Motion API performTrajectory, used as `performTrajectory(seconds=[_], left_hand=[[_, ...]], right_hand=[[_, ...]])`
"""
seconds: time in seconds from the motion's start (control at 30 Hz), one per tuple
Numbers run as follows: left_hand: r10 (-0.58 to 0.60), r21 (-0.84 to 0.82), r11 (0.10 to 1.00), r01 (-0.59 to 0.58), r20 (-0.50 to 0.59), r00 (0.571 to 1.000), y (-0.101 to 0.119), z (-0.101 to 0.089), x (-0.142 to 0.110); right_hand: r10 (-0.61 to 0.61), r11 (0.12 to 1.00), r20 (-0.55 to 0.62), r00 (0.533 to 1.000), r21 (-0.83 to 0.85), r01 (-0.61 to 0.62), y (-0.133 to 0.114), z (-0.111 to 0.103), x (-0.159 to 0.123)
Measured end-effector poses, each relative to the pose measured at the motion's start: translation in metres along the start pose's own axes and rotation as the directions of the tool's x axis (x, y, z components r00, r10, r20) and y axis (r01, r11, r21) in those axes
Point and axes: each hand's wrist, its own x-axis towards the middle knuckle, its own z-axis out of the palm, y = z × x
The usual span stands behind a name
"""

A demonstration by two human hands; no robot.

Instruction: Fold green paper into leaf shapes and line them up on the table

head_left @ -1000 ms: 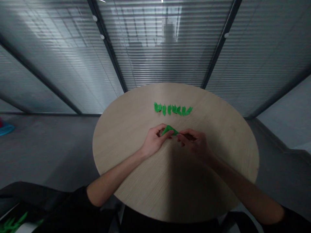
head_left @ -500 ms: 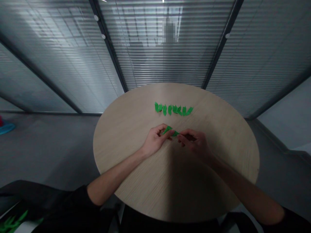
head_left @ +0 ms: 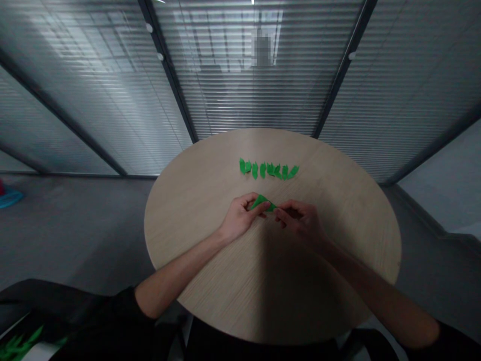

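Observation:
A small piece of green folded paper [head_left: 260, 200] is held between my two hands above the middle of the table. My left hand [head_left: 240, 215] pinches it, with the thumb lying across its front. At its right end, the fingertips of my right hand [head_left: 298, 216] grip the narrow tip. Beyond my hands, a row of several small green folded pieces [head_left: 270, 169] lies on the tabletop, some touching or overlapping each other. Fingers hide part of the paper in my grasp.
The round wooden table [head_left: 188, 200] stands before glass partitions with blinds [head_left: 233, 105]. More green pieces [head_left: 22, 346] show at the lower left beside a white object [head_left: 39, 352]. A blue round item [head_left: 10, 198] is on the floor at far left.
The green paper has shifted slightly between my fingers, and a little more of it shows by my left thumb. My hands stay in nearly the same place.

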Motion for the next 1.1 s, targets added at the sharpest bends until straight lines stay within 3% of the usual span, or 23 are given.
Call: performTrajectory(seconds=[0.57,0.7,0.93,1.1], left_hand=[[0.025,-0.001,1.0,-0.025,-0.027,0.999,-0.0036,-0.0018,0.0009],[0.08,0.034,0.996,-0.08,-0.019,0.997,-0.0042,-0.0016,0.0002],[0.232,0.182,0.957,-0.225,-0.022,0.972,-0.0006,-0.0005,-0.0044],[0.336,0.198,0.926,-0.321,-0.048,0.941,-0.0049,-0.0012,-0.0034]], right_hand=[[-0.037,0.997,0.024,0.999,-0.061,0.039,0.0006,-0.002,0.0029],[-0.088,0.989,0.005,0.996,-0.12,0.088,0.0018,-0.0013,0.0007],[-0.312,0.905,-0.088,0.946,-0.332,0.268,0.004,-0.0035,0.0002],[-0.347,0.889,-0.071,0.935,-0.344,0.304,0.0018,-0.0044,-0.0007]])
